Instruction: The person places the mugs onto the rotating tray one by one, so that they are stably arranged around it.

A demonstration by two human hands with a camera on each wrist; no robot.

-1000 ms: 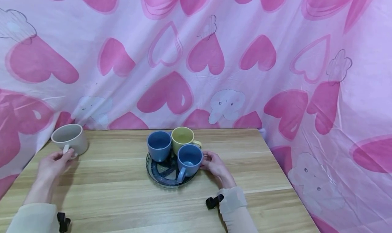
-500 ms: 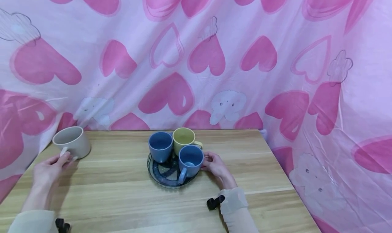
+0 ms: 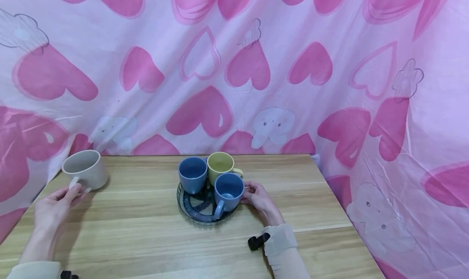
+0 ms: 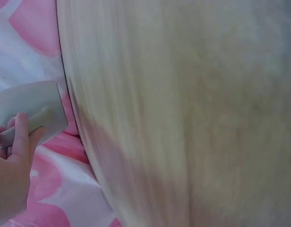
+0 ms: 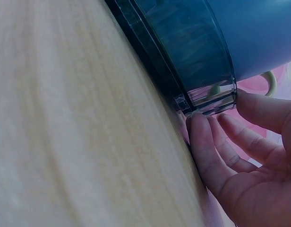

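At the far left of the table, my left hand pinches the handle of a pale grey mug. In the left wrist view thumb and fingers of that hand lie along the mug handle. A round, dark clear-glass tray carries two blue mugs and a yellow one. My right hand holds the tray's right edge, thumb at the rim and fingertips low on its side. The front blue mug stands closest to that hand, its handle facing me.
Behind it on the tray stand the other blue mug and the yellow mug, whose handle points right. The wooden table ends at the back and sides against a pink heart-patterned cloth.
My left hand has shifted slightly left and toward me, and the grey mug's handle has swung a little left with it. My right hand keeps its hold on the tray.
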